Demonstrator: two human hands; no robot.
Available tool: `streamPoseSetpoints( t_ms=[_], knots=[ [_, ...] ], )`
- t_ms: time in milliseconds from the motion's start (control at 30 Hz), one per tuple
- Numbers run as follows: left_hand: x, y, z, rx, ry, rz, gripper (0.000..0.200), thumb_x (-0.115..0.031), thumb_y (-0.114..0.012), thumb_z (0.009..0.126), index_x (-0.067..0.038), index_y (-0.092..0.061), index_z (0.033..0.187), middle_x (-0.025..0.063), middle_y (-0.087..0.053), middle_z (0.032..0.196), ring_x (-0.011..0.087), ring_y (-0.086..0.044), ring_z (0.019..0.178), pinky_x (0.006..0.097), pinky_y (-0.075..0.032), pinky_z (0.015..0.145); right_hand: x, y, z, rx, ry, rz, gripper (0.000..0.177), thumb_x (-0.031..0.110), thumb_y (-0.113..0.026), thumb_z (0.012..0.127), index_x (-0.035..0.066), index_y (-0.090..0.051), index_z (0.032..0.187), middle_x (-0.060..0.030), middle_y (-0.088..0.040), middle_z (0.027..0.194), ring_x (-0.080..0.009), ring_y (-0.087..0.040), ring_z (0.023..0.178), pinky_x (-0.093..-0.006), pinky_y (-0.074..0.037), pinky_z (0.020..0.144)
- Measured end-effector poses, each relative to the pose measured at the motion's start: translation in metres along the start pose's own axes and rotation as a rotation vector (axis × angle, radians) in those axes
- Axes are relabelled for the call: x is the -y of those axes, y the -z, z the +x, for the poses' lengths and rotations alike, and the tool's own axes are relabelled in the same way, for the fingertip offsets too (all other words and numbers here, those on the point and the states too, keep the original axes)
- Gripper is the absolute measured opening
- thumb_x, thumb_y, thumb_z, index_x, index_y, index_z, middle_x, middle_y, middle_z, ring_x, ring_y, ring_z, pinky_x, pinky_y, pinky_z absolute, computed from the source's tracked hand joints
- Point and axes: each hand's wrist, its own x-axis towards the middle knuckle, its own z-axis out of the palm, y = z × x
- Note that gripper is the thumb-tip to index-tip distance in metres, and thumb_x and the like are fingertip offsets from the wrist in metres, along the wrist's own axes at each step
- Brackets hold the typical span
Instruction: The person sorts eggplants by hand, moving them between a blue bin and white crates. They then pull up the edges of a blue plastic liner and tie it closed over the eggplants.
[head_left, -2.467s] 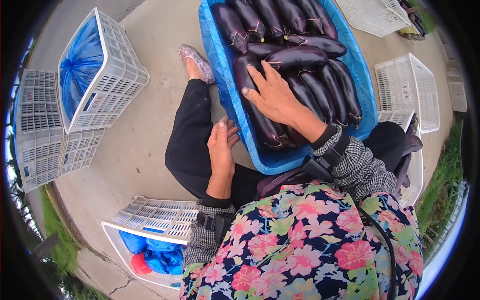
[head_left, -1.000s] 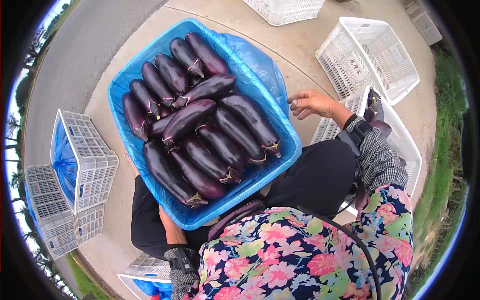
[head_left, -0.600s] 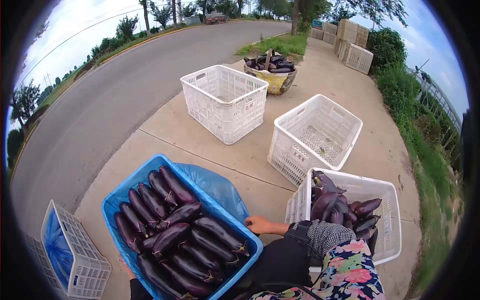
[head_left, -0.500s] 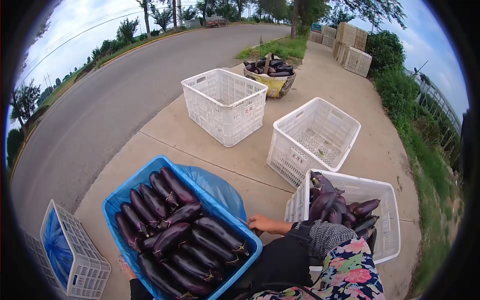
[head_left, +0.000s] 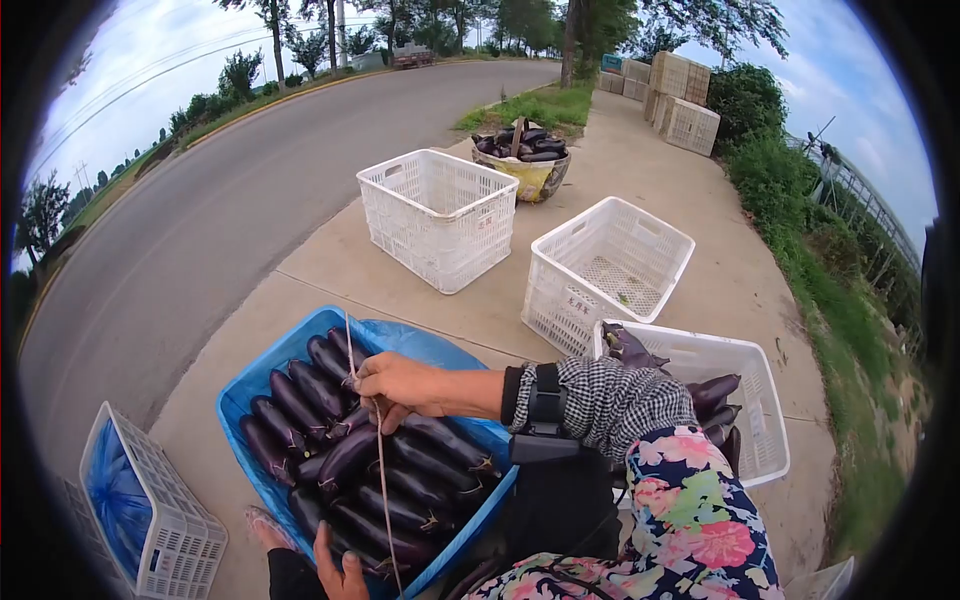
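A blue-lined crate full of long dark purple eggplants stands directly in front of me. My right hand is above the eggplants, its fingers pinched on a thin pale cord. The cord runs across the crate from its far rim to its near side. At the crate's near left corner, my left hand has its thumb and fingers apart beside the eggplants. It is partly cut off by the frame edge. Blue plastic film sticks out past the crate's far right side.
Two white crates stand ahead on the concrete. A third white crate at right holds eggplants. A basket of eggplants sits farther off. A crate with blue film is at left. A foot shows beside the blue-lined crate.
My right hand has moved from the crate's right rim to over the eggplants, drawing the cord across them. My left hand has come into view at the near side.
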Motion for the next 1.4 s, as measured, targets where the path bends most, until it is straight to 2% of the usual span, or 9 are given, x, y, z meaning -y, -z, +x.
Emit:
streamPoseSetpoints(
  t_ms=[133, 233, 467, 600, 833, 1000, 1100, 1200, 1400],
  knots=[
    [-0.035, 0.014, 0.021, 0.564, 0.568, -0.129, 0.047, -0.028, -0.066, 0.086, 0.007, -0.054, 0.117, 0.0121, -0.063, 0.083, 0.0233, -0.057, 0.099, 0.0327, -0.040, 0.093, 0.025, -0.040, 0.099, -0.120, 0.198, 0.139, 0.010, 0.011, -0.053, 0.088, 0.002, -0.052, 0.091, -0.0084, -0.057, 0.071, -0.0200, -0.060, 0.061, -0.0326, -0.054, 0.049],
    [-0.022, 0.065, 0.055, 0.203, 0.215, 0.109, 0.016, -0.013, -0.063, 0.086, 0.001, -0.061, 0.093, 0.0038, -0.053, 0.063, 0.0106, -0.050, 0.063, 0.0252, -0.044, 0.065, 0.072, -0.039, 0.122, -0.192, 0.370, 0.440, 0.006, 0.007, -0.049, 0.086, 0.003, -0.053, 0.085, -0.0086, -0.058, 0.068, -0.0212, -0.060, 0.057, -0.0317, -0.049, 0.043],
    [-0.074, 0.154, 0.113, -0.348, -0.356, 0.602, 0.038, -0.014, -0.065, 0.085, -0.001, -0.057, 0.120, 0.0140, -0.057, 0.117, 0.0263, -0.052, 0.113, 0.0371, -0.038, 0.099, 0.173, 0.177, 0.131, -0.552, 0.789, 0.563, 0.015, 0.012, -0.052, 0.091, 0.003, -0.058, 0.080, -0.0086, -0.061, 0.066, -0.0190, -0.060, 0.061, -0.0317, -0.052, 0.057],
    [0.001, 0.135, 0.081, -0.224, 0.171, 0.242, 0.040, -0.019, -0.061, 0.090, 0.002, -0.055, 0.123, 0.0156, -0.058, 0.119, 0.0242, -0.055, 0.112, 0.0355, -0.040, 0.097, 0.155, 0.334, 0.000, -1.133, 0.938, 0.330, 0.014, -0.002, -0.045, 0.091, -0.014, -0.050, 0.097, -0.0276, -0.062, 0.093, -0.0399, -0.066, 0.077, -0.0497, -0.060, 0.065],
    [0.145, 0.060, 0.007, -0.194, 1.015, -0.319, 0.049, -0.038, -0.056, 0.092, 0.000, -0.055, 0.124, 0.0076, -0.064, 0.102, 0.0181, -0.060, 0.088, 0.0302, -0.048, 0.072, 0.019, 0.443, -0.191, -1.448, 0.504, -0.054, 0.019, 0.010, -0.046, 0.094, -0.006, -0.054, 0.092, -0.0174, -0.060, 0.092, -0.0261, -0.064, 0.079, -0.0374, -0.061, 0.073],
    [0.185, 0.032, -0.049, -0.024, 1.057, -0.704, 0.040, -0.035, -0.048, 0.097, -0.006, -0.053, 0.125, 0.0084, -0.062, 0.113, 0.0206, -0.059, 0.096, 0.0363, -0.050, 0.086, -0.102, 0.387, -0.152, -0.965, -0.239, -0.892, 0.025, 0.015, -0.056, 0.084, -0.004, -0.064, 0.098, -0.0139, -0.064, 0.080, -0.0208, -0.062, 0.060, -0.0340, -0.053, 0.060],
    [0.165, 0.039, -0.081, 0.254, 0.661, -0.234, 0.046, -0.034, -0.045, 0.098, -0.010, -0.040, 0.137, 0.0079, -0.055, 0.125, 0.0228, -0.056, 0.106, 0.0343, -0.047, 0.094, -0.108, 0.306, -0.111, -0.658, -0.489, -1.653, 0.029, 0.024, -0.058, 0.080, 0.006, -0.067, 0.101, -0.0199, -0.066, 0.102, -0.0359, -0.062, 0.099, -0.0438, -0.048, 0.086],
    [0.147, 0.034, -0.067, -0.104, 1.135, -0.891, 0.050, -0.040, -0.050, 0.095, -0.010, -0.043, 0.135, 0.0089, -0.057, 0.122, 0.0241, -0.057, 0.106, 0.0366, -0.049, 0.091, -0.117, 0.278, -0.057, -0.644, -0.098, -1.170, 0.044, 0.035, -0.058, 0.086, 0.004, -0.059, 0.118, -0.0205, -0.064, 0.110, -0.0314, -0.062, 0.102, -0.0390, -0.048, 0.088],
    [0.156, 0.041, -0.057, -0.289, 1.096, -0.359, 0.027, -0.018, -0.046, 0.094, 0.004, -0.061, 0.103, 0.0120, -0.066, 0.090, 0.0244, -0.064, 0.079, 0.0346, -0.054, 0.075, -0.232, 0.214, -0.003, -0.228, -0.302, -0.246, 0.079, 0.052, -0.058, 0.086, 0.004, -0.034, 0.143, -0.0179, -0.041, 0.142, -0.0289, -0.041, 0.129, -0.0450, -0.034, 0.106]
  ],
)
